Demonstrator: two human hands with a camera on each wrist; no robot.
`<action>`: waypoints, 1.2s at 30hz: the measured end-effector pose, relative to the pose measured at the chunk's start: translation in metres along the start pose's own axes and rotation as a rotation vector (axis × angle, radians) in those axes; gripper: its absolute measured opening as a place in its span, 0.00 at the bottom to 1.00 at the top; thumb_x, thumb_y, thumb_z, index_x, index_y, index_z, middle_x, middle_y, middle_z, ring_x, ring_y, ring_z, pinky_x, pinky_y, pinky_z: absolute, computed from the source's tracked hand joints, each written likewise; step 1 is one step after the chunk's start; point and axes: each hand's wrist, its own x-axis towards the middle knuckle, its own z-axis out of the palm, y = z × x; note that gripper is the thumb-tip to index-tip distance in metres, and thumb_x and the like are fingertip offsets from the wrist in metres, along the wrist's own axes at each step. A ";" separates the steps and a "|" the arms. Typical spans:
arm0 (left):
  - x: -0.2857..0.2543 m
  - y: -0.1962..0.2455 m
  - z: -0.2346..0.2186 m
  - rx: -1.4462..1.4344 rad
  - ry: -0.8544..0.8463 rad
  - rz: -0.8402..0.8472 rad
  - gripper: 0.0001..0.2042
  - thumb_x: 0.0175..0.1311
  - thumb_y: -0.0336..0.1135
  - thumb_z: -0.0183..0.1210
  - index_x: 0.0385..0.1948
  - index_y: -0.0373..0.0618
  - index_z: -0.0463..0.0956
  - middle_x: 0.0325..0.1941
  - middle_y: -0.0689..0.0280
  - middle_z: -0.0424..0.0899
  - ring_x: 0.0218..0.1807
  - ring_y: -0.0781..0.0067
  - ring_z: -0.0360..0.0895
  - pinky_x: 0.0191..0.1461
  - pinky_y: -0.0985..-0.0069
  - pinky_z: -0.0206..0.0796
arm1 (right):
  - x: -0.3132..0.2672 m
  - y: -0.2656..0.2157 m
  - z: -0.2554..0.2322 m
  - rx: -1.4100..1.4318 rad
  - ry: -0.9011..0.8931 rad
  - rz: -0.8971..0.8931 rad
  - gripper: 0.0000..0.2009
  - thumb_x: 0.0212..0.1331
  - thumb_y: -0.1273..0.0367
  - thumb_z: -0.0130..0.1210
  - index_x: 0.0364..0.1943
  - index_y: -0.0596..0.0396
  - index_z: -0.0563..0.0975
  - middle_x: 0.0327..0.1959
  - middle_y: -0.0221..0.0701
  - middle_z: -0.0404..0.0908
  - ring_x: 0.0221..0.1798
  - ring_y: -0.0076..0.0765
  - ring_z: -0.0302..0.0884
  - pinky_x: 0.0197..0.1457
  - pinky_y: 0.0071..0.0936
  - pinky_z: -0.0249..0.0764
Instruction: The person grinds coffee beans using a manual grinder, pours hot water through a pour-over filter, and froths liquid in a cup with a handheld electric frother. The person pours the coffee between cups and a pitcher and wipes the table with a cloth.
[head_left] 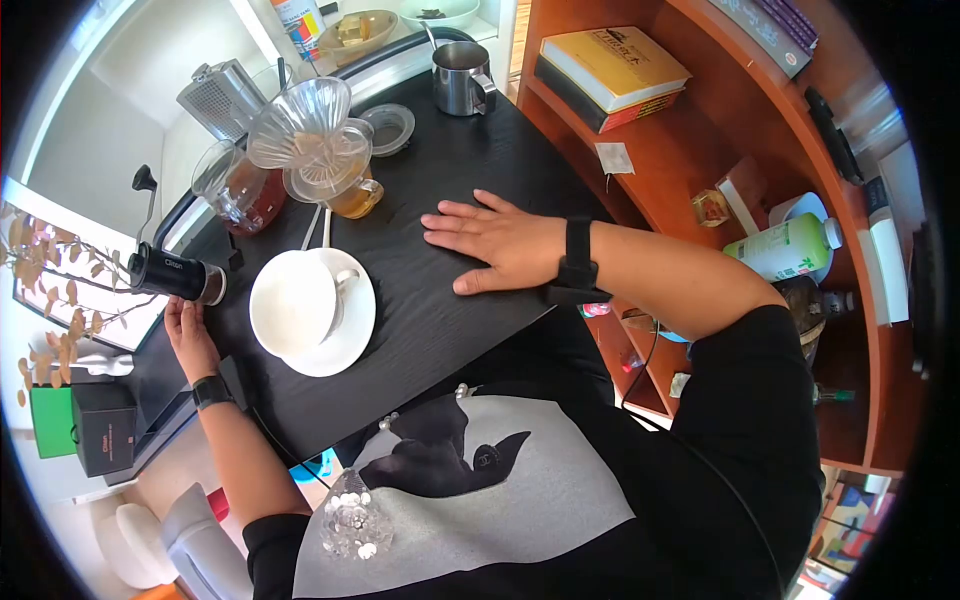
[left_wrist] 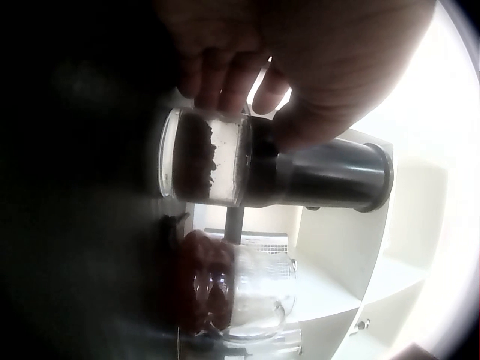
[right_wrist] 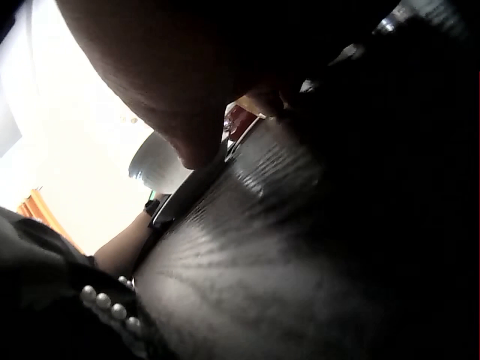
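Note:
My left hand [head_left: 193, 342] is at the near side of a black manual coffee grinder [head_left: 170, 274] on the table's left. In the left wrist view the thumb [left_wrist: 298, 129] lies over the grinder's dark collar, with the other fingers [left_wrist: 212, 90] against its edge. Dark grounds [left_wrist: 193, 156] show in its clear jar. Palm down, my right hand [head_left: 497, 243] rests on the black tabletop [head_left: 420, 330] with spread fingers, holding nothing. Between the hands, a white cup [head_left: 292, 303] stands on a white saucer [head_left: 358, 318].
Behind the cup, a ribbed glass dripper [head_left: 305, 130] tops a glass holding amber liquid [head_left: 352, 203]. Beside it stands a glass pot [head_left: 250, 195] of reddish liquid. A steel pitcher [head_left: 462, 82] is at the far edge; a wooden shelf [head_left: 650, 165] adjoins the right side.

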 end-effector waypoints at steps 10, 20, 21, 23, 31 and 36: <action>-0.002 -0.002 -0.002 -0.018 0.009 -0.018 0.17 0.62 0.29 0.47 0.52 0.36 0.60 0.52 0.62 0.67 0.52 0.74 0.67 0.56 0.77 0.59 | 0.033 0.017 -0.021 1.803 0.413 0.137 0.29 0.62 0.53 0.39 0.60 0.60 0.54 0.61 0.41 0.58 0.63 0.40 0.56 0.64 0.38 0.53; -0.003 0.001 0.002 -0.010 -0.012 0.003 0.16 0.63 0.30 0.46 0.52 0.35 0.61 0.52 0.62 0.68 0.53 0.73 0.66 0.58 0.76 0.58 | 0.050 0.055 -0.005 2.252 0.845 0.244 0.27 0.65 0.57 0.31 0.56 0.71 0.51 0.58 0.53 0.57 0.62 0.53 0.56 0.63 0.45 0.56; -0.003 0.000 0.002 -0.011 -0.009 -0.003 0.16 0.63 0.30 0.46 0.52 0.35 0.61 0.52 0.62 0.68 0.53 0.73 0.66 0.58 0.76 0.58 | 0.049 0.055 -0.008 2.240 0.885 0.267 0.27 0.65 0.58 0.30 0.56 0.71 0.51 0.58 0.53 0.57 0.62 0.53 0.56 0.63 0.45 0.56; -0.003 0.000 0.000 -0.020 -0.019 0.003 0.16 0.63 0.30 0.46 0.52 0.36 0.61 0.52 0.62 0.67 0.54 0.73 0.66 0.58 0.76 0.58 | 0.046 0.067 -0.008 2.225 0.937 0.258 0.27 0.65 0.58 0.30 0.56 0.72 0.50 0.57 0.53 0.57 0.61 0.54 0.56 0.63 0.46 0.55; -0.003 -0.001 0.000 -0.039 0.000 -0.004 0.16 0.63 0.30 0.46 0.52 0.36 0.61 0.52 0.62 0.68 0.53 0.74 0.66 0.58 0.75 0.58 | 0.039 0.096 -0.012 2.211 1.104 0.239 0.27 0.65 0.58 0.27 0.55 0.74 0.51 0.57 0.54 0.57 0.62 0.56 0.55 0.64 0.46 0.53; -0.002 -0.003 -0.002 -0.042 0.013 -0.007 0.16 0.63 0.30 0.46 0.52 0.36 0.61 0.51 0.62 0.68 0.53 0.73 0.66 0.58 0.75 0.58 | 0.035 0.105 -0.011 2.162 1.089 0.208 0.31 0.64 0.54 0.29 0.58 0.72 0.46 0.58 0.54 0.56 0.61 0.54 0.56 0.63 0.47 0.54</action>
